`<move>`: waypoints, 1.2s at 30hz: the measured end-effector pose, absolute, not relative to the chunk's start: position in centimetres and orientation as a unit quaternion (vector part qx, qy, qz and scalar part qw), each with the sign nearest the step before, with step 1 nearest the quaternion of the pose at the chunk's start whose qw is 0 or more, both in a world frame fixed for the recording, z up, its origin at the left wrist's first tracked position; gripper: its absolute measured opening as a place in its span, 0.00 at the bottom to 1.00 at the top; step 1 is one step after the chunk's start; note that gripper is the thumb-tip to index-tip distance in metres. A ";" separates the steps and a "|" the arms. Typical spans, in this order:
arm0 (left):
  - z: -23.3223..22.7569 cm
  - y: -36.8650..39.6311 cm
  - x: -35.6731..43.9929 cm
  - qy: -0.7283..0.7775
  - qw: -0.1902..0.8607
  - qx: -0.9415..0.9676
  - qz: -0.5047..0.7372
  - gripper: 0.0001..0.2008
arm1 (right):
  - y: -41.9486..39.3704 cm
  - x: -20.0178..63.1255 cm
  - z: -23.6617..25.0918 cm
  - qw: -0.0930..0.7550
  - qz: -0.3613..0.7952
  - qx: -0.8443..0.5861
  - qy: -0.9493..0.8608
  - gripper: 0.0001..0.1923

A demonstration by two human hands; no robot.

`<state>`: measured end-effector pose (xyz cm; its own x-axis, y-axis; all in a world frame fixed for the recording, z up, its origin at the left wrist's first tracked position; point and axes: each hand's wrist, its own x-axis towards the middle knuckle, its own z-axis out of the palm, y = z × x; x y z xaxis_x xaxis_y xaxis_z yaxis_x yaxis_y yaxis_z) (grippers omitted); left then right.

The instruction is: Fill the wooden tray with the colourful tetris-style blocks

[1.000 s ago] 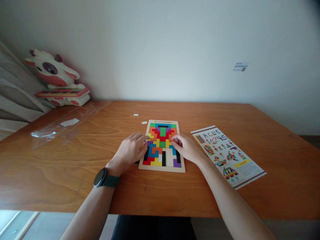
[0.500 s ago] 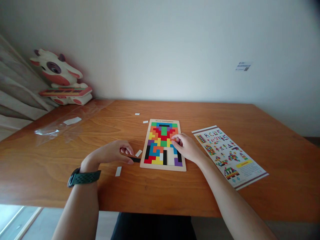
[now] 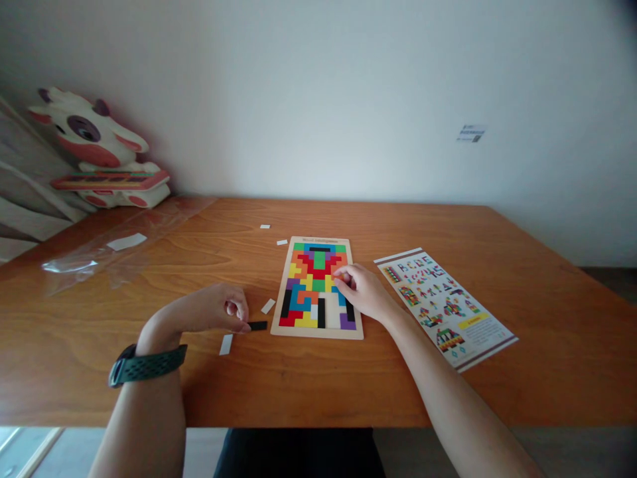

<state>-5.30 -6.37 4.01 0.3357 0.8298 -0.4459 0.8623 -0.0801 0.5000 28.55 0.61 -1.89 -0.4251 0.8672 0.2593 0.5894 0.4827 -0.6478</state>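
at frame centre the puzzle board [image 3: 317,288] is mostly filled, with white gaps left low down. the left hand [image 3: 219,309] is pinched on a black piece [image 3: 257,325] on the counter [image 3: 522,372]; the right hand [image 3: 361,291], fingers curled, rests on the board.

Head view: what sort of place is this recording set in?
Probably a room in a home, at a plain wall. A wooden table holds a colourful block puzzle board with a printed pattern sheet beside it, and a plush cow toy sits at the far left corner.
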 end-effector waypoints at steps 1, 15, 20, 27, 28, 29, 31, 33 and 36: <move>3.9 -6.3 -5.4 0.581 0.359 0.730 -0.020 0.14 | 0.6 28.5 -1.9 0.294 0.239 -0.450 -0.809 0.05; 5.8 -4.9 -2.1 0.570 0.288 0.752 -0.163 0.11 | 0.7 28.6 -1.8 0.293 0.251 -0.449 -0.806 0.06; 6.5 -4.2 -1.3 0.573 0.268 0.746 -0.208 0.08 | 0.7 28.6 -2.1 0.299 0.245 -0.447 -0.806 0.05; 6.3 -3.8 -2.0 0.574 0.344 0.735 -0.109 0.11 | 0.8 28.5 -1.9 0.307 0.276 -0.458 -0.788 0.07; 6.2 -3.8 -2.3 0.567 0.370 0.731 -0.084 0.12 | 0.8 28.6 -1.8 0.309 0.285 -0.459 -0.783 0.07; 6.2 -3.7 -2.6 0.558 0.394 0.728 -0.059 0.12 | 0.8 28.6 -1.6 0.312 0.292 -0.461 -0.778 0.07; 6.0 -3.6 -2.7 0.540 0.434 0.722 -0.005 0.11 | 0.7 28.6 -1.3 0.326 0.299 -0.466 -0.767 0.08; 5.4 -3.4 -1.8 0.518 0.470 0.711 0.069 0.13 | 0.5 28.5 -0.8 0.341 0.308 -0.466 -0.756 0.09; 3.6 -3.4 1.6 0.502 0.483 0.671 0.255 0.16 | 0.0 28.2 -0.2 0.353 0.369 -0.434 -0.742 0.12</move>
<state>1.65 -3.38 3.60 0.3668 0.9193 -0.1427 0.4274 -0.0303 0.9036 28.18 0.04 -0.17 -0.3752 0.9044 0.2032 0.3837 0.3511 -0.8541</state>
